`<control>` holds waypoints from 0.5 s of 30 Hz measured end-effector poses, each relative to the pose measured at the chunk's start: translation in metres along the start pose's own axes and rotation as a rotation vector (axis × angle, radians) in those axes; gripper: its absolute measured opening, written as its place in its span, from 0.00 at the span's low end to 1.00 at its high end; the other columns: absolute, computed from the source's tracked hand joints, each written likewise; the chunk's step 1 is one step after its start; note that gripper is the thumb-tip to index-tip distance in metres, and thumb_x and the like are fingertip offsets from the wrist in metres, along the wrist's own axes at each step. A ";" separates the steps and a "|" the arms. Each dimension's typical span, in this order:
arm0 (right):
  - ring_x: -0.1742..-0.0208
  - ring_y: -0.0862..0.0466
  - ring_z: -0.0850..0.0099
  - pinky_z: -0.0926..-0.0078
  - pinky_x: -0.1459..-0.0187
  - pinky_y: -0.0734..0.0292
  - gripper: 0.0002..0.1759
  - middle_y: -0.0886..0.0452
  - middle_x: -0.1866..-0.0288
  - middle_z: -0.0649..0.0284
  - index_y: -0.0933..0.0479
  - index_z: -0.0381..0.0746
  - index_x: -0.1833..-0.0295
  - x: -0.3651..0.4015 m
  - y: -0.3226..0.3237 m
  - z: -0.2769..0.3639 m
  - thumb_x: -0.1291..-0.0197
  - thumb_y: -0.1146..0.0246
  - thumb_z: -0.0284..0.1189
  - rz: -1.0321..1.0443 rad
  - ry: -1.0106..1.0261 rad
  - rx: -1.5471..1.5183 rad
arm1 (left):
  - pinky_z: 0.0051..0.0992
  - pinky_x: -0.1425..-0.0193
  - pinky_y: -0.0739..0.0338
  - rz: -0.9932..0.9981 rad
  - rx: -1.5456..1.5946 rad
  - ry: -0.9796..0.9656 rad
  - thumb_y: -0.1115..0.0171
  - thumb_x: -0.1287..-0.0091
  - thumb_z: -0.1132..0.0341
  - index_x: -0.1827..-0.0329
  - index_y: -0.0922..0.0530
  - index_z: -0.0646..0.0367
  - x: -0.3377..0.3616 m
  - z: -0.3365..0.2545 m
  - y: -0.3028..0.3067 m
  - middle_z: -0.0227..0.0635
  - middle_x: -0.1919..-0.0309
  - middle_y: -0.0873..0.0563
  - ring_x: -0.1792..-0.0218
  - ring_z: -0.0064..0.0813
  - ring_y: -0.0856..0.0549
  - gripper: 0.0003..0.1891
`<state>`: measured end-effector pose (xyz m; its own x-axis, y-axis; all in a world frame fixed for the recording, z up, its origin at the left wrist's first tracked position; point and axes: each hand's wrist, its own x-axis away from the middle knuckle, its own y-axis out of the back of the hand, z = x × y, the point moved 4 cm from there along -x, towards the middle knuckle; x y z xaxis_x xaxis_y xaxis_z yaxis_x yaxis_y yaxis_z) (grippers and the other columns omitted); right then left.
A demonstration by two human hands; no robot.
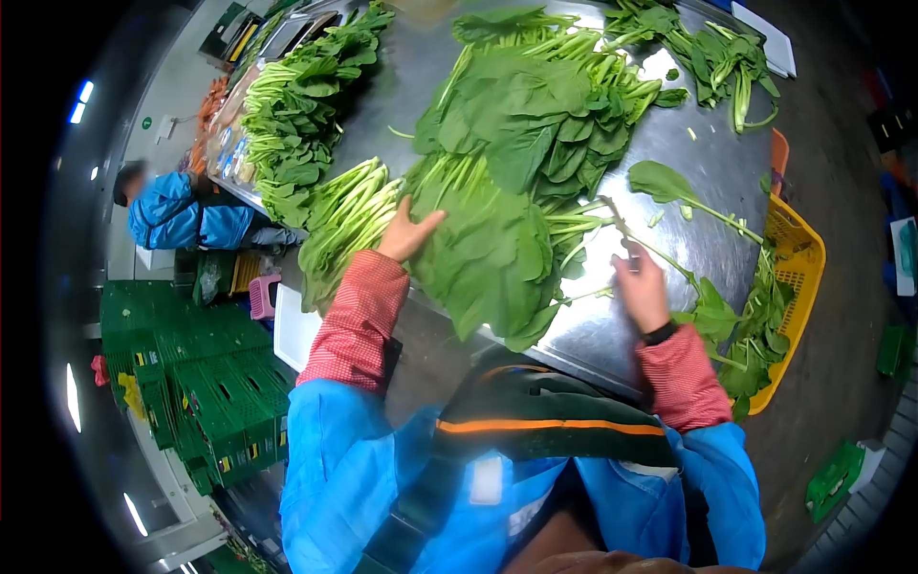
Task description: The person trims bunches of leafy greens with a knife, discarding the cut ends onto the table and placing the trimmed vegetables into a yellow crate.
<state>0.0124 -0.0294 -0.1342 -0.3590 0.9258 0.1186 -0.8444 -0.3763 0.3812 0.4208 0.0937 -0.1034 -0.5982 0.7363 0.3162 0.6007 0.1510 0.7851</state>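
My left hand [411,234] rests at the left edge of a pile of leafy greens [488,249], thumb and forefinger apart. Just beyond it, a bundle of pale green stems [354,206] lies on the metal table [406,72]. Closed around a thin, dark tool that looks like a small knife [618,218], my right hand [643,290] is to the right of the pile, near its cut stem ends. A single leafy stalk [665,182] extends toward the table's right side. More greens [545,105] are heaped farther back.
A yellow crate [801,258] holding loose greens stands against the table's right side. Another row of greens [296,124] lines the far left. Green crates [201,373] are stacked at left, near a person in a blue jacket [177,212]. A white tray [765,38] sits at the back right corner.
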 end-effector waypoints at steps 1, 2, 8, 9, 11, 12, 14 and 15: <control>0.73 0.20 0.70 0.74 0.68 0.25 0.26 0.17 0.69 0.57 0.27 0.30 0.42 0.001 -0.028 0.015 0.36 0.38 0.41 0.103 -0.084 -0.146 | 0.33 0.33 0.30 0.023 0.047 0.013 0.30 0.49 0.38 0.27 0.46 0.74 0.003 -0.003 -0.002 0.61 0.37 0.28 0.37 0.45 0.25 0.58; 0.78 0.22 0.74 0.77 0.73 0.27 0.29 0.18 0.73 0.59 0.29 0.30 0.40 -0.003 -0.052 0.018 0.35 0.39 0.44 0.193 -0.144 -0.234 | 0.32 0.36 0.28 0.046 0.095 0.026 0.27 0.50 0.40 0.28 0.46 0.74 0.006 -0.006 -0.003 0.60 0.40 0.25 0.40 0.44 0.22 0.57; 0.89 0.34 0.83 0.83 0.88 0.39 0.28 0.30 0.81 0.71 0.31 0.32 0.43 -0.015 -0.109 0.039 0.36 0.37 0.45 0.314 -0.103 -0.268 | 0.31 0.42 0.23 0.036 0.265 0.074 0.24 0.50 0.50 0.31 0.41 0.76 0.032 -0.017 -0.022 0.58 0.44 0.22 0.47 0.40 0.18 0.51; 0.89 0.34 0.82 0.83 0.88 0.40 0.26 0.29 0.81 0.71 0.30 0.33 0.45 -0.013 -0.104 0.050 0.37 0.36 0.42 0.342 -0.158 -0.306 | 0.31 0.43 0.22 0.047 0.354 0.032 0.25 0.49 0.51 0.32 0.39 0.75 0.027 0.004 -0.042 0.57 0.44 0.22 0.47 0.41 0.18 0.49; 0.90 0.35 0.83 0.83 0.89 0.41 0.18 0.29 0.80 0.72 0.28 0.34 0.49 -0.007 -0.092 0.057 0.40 0.34 0.32 0.354 -0.375 -0.464 | 0.30 0.46 0.22 0.039 0.524 0.043 0.26 0.46 0.57 0.32 0.39 0.74 0.051 -0.010 -0.058 0.52 0.46 0.20 0.49 0.37 0.18 0.45; 0.84 0.28 0.81 0.82 0.83 0.33 0.15 0.24 0.75 0.70 0.26 0.34 0.51 -0.007 -0.084 0.047 0.40 0.35 0.29 0.372 -0.461 -0.474 | 0.30 0.46 0.22 0.070 0.661 0.068 0.27 0.45 0.60 0.32 0.39 0.73 0.067 -0.025 -0.063 0.50 0.47 0.20 0.49 0.35 0.18 0.42; 0.75 0.23 0.79 0.80 0.73 0.27 0.14 0.21 0.70 0.68 0.25 0.32 0.51 -0.016 -0.060 0.034 0.41 0.36 0.27 0.328 -0.331 -0.531 | 0.29 0.47 0.22 0.096 0.805 0.035 0.28 0.44 0.64 0.32 0.39 0.71 0.097 -0.064 -0.065 0.48 0.47 0.20 0.49 0.33 0.19 0.40; 0.72 0.21 0.78 0.79 0.70 0.25 0.14 0.20 0.68 0.67 0.24 0.31 0.51 -0.018 -0.045 0.032 0.41 0.37 0.26 0.303 -0.277 -0.559 | 0.29 0.46 0.22 0.105 0.867 0.045 0.27 0.44 0.65 0.33 0.39 0.71 0.112 -0.082 -0.066 0.48 0.46 0.21 0.49 0.33 0.19 0.39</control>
<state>0.0700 -0.0282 -0.1244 -0.5591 0.7242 0.4036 -0.8280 -0.5130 -0.2265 0.2709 0.1116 -0.0756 -0.5264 0.7509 0.3989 0.8348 0.5455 0.0749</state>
